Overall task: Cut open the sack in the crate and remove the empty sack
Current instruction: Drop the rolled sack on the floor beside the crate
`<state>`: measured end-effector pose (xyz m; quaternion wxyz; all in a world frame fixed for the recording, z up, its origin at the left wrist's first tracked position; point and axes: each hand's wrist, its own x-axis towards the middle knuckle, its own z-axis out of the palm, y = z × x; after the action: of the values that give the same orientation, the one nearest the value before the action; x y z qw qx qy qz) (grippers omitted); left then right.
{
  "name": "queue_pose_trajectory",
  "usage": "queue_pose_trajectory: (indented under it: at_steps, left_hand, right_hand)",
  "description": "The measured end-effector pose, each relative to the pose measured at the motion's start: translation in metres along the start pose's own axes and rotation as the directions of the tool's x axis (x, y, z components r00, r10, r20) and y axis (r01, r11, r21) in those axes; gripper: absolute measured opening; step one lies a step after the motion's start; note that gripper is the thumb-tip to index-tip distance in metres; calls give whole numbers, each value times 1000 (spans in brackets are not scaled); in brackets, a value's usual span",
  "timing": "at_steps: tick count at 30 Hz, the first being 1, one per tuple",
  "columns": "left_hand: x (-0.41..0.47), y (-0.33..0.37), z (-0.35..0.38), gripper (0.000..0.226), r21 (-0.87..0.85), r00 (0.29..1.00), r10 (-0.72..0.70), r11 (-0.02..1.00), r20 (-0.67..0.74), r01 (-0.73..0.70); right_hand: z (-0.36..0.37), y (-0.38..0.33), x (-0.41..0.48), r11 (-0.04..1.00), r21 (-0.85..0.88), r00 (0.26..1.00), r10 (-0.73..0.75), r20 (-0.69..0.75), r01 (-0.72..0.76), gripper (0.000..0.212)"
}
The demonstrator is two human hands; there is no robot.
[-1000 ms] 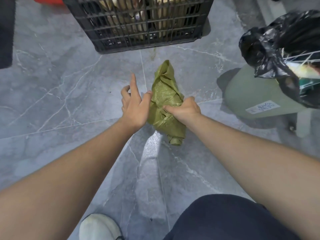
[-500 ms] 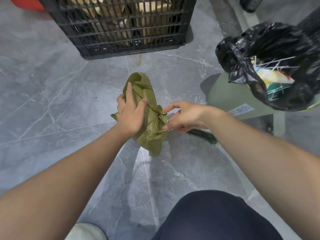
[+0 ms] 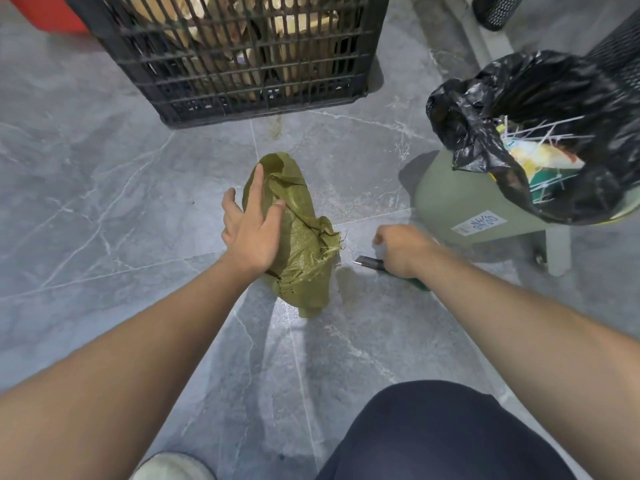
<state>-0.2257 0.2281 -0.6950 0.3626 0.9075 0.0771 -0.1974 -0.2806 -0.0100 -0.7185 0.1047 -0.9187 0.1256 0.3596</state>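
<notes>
The crumpled olive-green woven plastic sack (image 3: 303, 244) lay on the grey marble-veined tile floor (image 3: 104, 202), outside the black slatted plastic crate (image 3: 242, 64) and apart from its near wall. Frayed threads stuck out at the sack's right edge. Through the crate's slats, pale tan pieces showed inside, though what they were could not be made out.

The left hand (image 3: 252, 230) rested flat on the sack's left side with its fingers straight and spread, the index finger reaching towards the sack's far end; it gripped nothing.

The right hand (image 3: 401, 251) hovered low over the floor just right of the sack, not touching it, knuckles up and fingers bent downward. A green-handled utility knife (image 3: 367, 262) lay under the heel of that hand, with its metal blade end poking out to the left and the handle tip showing below the wrist. Whether the hand had hold of the knife could not be told.

To the right stood a sage-green plastic bin (image 3: 460, 202) lined with a black plastic bag (image 3: 502, 98) holding white strips and scraps. A red object (image 3: 52, 12) sat behind the crate's left corner. A white shoe (image 3: 173, 469) and a dark navy knee (image 3: 450, 434) filled the bottom edge.
</notes>
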Motion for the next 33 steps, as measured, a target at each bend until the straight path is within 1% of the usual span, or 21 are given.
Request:
queue_pose_trajectory:
  at_steps: [2,4,7,11,15,19,21,23,25,27,29,31,32,33]
  left_hand:
    - [0,-2,-2,57,5,1000,2,1000,-6,-2]
    - [1,-6,-4,56,5,1000,16,1000,-4,-16]
    - [2,-12,-6,57,-1,999,36,999,1,-36]
    - [0,-16,-5,57,8,999,37,999,14,-37]
    - [-3,-13,-3,58,5,999,36,999,11,-36]
    - [-5,-5,-3,58,15,999,40,999,12,-40]
    - [-6,-1,-3,58,25,999,42,999,5,-42]
    - [-5,1,-3,58,30,999,46,999,3,-46]
    - [-5,2,-3,58,29,999,51,998,3,-51]
    - [-6,3,-5,58,29,998,58,998,7,-58]
    - [-6,4,-9,58,26,998,64,998,11,-64]
    - [-6,7,-16,58,12,997,76,997,16,-77]
    - [-7,10,-21,59,4,997,78,997,20,-78]
    - [-7,13,-27,60,-6,997,75,997,26,-75]
  right_hand:
    - [14,5,0,997,-56,998,60,3,-60,42]
    - [26,10,1,989,-103,994,104,-23,-106,45]
    - [36,14,4,980,-125,987,148,-63,-155,51]
    - [45,12,8,980,-81,980,173,-97,-181,45]
    - [47,14,8,981,-73,978,170,-118,-180,39]
    - [48,14,8,983,-46,977,173,-127,-180,37]
    - [47,13,7,982,-23,977,182,-113,-186,40]
    - [45,10,6,978,44,976,206,-77,-203,46]
    - [43,8,7,966,162,976,211,-53,-201,48]
    - [39,3,9,945,294,983,170,-75,-141,45]
    - [34,-4,10,913,406,984,106,-145,-39,40]
    - [26,-13,8,858,512,972,75,-225,52,31]
    - [21,-18,5,812,578,968,74,-241,82,28]
    - [14,-22,2,737,668,971,71,-227,103,26]
